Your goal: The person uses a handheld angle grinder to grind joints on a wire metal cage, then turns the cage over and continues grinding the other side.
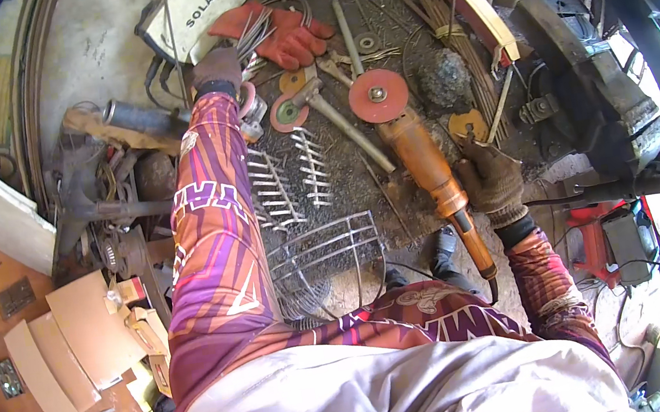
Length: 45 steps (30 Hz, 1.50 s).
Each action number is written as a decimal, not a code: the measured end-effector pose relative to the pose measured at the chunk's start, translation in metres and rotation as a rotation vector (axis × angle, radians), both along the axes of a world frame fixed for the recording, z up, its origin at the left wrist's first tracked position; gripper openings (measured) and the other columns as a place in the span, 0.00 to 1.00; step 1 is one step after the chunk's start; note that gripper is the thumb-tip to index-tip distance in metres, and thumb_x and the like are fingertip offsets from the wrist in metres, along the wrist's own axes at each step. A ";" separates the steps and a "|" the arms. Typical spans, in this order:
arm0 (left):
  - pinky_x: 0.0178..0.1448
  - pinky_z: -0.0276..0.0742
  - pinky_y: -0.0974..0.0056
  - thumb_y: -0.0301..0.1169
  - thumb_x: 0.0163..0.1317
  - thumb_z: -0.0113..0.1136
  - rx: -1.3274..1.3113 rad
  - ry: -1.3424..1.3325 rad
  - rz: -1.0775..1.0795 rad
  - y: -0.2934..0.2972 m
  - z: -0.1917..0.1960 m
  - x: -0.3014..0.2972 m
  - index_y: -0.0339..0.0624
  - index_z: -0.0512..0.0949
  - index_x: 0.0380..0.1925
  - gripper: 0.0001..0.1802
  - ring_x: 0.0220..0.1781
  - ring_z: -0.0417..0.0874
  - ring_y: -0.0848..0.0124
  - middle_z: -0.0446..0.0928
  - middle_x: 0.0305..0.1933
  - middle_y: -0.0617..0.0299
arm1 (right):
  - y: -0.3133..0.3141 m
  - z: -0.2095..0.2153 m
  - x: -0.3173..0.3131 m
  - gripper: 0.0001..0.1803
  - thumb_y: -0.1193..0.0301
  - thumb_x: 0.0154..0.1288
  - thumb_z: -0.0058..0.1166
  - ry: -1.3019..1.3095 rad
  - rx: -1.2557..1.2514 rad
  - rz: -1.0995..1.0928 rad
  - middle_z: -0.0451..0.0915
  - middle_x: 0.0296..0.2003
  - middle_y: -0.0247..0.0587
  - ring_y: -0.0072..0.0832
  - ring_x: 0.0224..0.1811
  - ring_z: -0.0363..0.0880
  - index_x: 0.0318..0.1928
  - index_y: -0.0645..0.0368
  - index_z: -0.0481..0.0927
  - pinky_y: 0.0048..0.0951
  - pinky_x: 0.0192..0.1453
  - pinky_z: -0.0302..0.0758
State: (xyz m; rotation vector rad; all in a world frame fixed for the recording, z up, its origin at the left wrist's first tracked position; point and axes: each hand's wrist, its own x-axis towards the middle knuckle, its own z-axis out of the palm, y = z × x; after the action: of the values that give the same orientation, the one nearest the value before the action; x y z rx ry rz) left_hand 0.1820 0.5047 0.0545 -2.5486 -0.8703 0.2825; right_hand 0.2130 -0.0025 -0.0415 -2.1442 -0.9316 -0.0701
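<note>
My left hand (pixel 216 68), in a dark work glove, reaches to the far left, beside a red leather glove (pixel 291 40) and a bundle of thin grey wires (pixel 255 35). Its fingers are hidden, so what it touches cannot be made out. In a brown glove, my right hand (pixel 494 183) is curled just right of an orange angle grinder (pixel 425 160). A thin strip crosses near its fingers, but what they hold is unclear. The grinder lies on the bench with its red disc (pixel 379 96) facing up. Near it rests a hammer (pixel 348 127).
Two spiky rows of welded metal (pixel 313 168) and a wire frame (pixel 329 257) lie near my left arm. Thin rods (pixel 449 29) and a lumpy grey mass (pixel 445 78) are at the far right. A vise-like metal block (pixel 598 75) stands right; cardboard boxes (pixel 83 338) sit left.
</note>
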 end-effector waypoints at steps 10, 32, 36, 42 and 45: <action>0.54 0.82 0.51 0.34 0.67 0.53 -0.005 -0.045 0.052 -0.027 0.024 -0.013 0.45 0.83 0.49 0.15 0.54 0.85 0.53 0.83 0.52 0.51 | -0.003 -0.003 0.005 0.17 0.65 0.62 0.60 -0.010 0.042 -0.012 0.84 0.37 0.51 0.47 0.39 0.85 0.51 0.57 0.82 0.42 0.42 0.81; 0.57 0.79 0.50 0.46 0.66 0.52 -0.117 0.049 0.083 0.012 0.012 0.011 0.49 0.83 0.50 0.20 0.56 0.84 0.52 0.83 0.53 0.51 | 0.001 0.005 -0.003 0.14 0.66 0.61 0.59 0.000 -0.011 -0.043 0.84 0.36 0.51 0.50 0.37 0.84 0.46 0.55 0.83 0.45 0.41 0.79; 0.55 0.80 0.50 0.43 0.67 0.51 -0.067 0.061 0.021 0.027 0.000 0.019 0.47 0.85 0.46 0.19 0.54 0.85 0.52 0.84 0.51 0.51 | 0.001 0.005 -0.001 0.14 0.66 0.61 0.60 -0.015 -0.012 -0.038 0.84 0.36 0.51 0.50 0.37 0.84 0.46 0.56 0.83 0.45 0.41 0.80; 0.55 0.79 0.47 0.41 0.71 0.44 0.053 -0.122 -0.060 0.028 0.048 0.007 0.44 0.79 0.50 0.19 0.54 0.83 0.50 0.82 0.50 0.47 | 0.000 0.009 -0.003 0.15 0.65 0.62 0.59 0.046 -0.040 -0.060 0.84 0.38 0.52 0.49 0.39 0.84 0.47 0.56 0.83 0.44 0.43 0.79; 0.56 0.76 0.44 0.46 0.72 0.44 -0.053 -0.481 -0.077 0.011 0.107 -0.019 0.44 0.77 0.51 0.21 0.55 0.80 0.43 0.81 0.48 0.43 | -0.003 0.014 -0.005 0.16 0.63 0.63 0.59 0.075 -0.079 -0.070 0.84 0.39 0.52 0.49 0.41 0.84 0.48 0.56 0.83 0.44 0.45 0.79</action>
State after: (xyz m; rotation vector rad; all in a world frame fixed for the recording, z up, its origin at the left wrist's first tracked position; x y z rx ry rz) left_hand 0.1625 0.5157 0.1620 -2.7381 -0.9332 -0.3520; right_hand 0.2079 -0.0050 -0.0276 -2.2367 -0.8282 0.0122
